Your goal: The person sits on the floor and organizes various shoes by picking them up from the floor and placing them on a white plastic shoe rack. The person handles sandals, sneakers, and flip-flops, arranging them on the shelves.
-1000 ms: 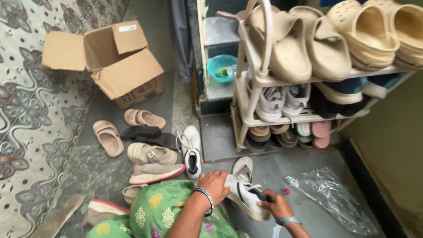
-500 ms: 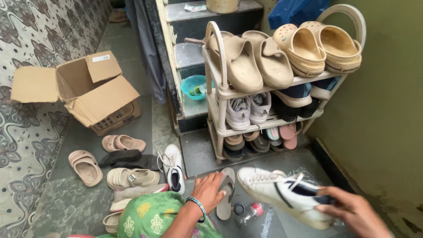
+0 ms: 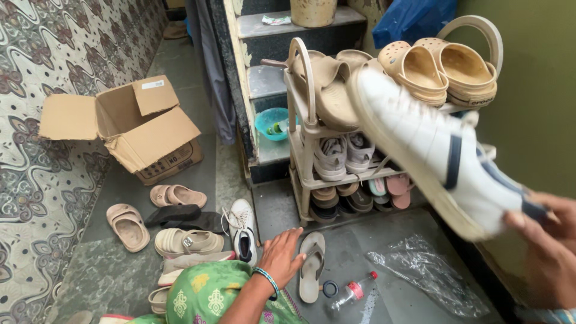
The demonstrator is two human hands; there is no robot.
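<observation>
Your right hand (image 3: 549,246) is at the right edge of the view, fingers curled around the heel end of a white sneaker (image 3: 438,150) with dark stripes. The sneaker is up in the air, blurred, its toe pointing far and left so that it covers part of the shoe rack (image 3: 303,138) from this angle; whether it touches the rack you cannot tell.

Your left hand (image 3: 282,258), with a beaded bracelet at the wrist, lies spread and flat on the grey floor (image 3: 372,234) near you, holding nothing. Just right of it lies a pale flip-flop (image 3: 312,267), and just left of it a second white sneaker (image 3: 242,228).

The rack carries tan clogs (image 3: 444,66) on top and grey sneakers (image 3: 342,153) on the middle shelf. A plastic bottle (image 3: 351,294) and a clear plastic bag (image 3: 429,273) lie on the floor to the right. Far left stands an open cardboard box (image 3: 135,129), with sandals (image 3: 177,195) scattered nearer.
</observation>
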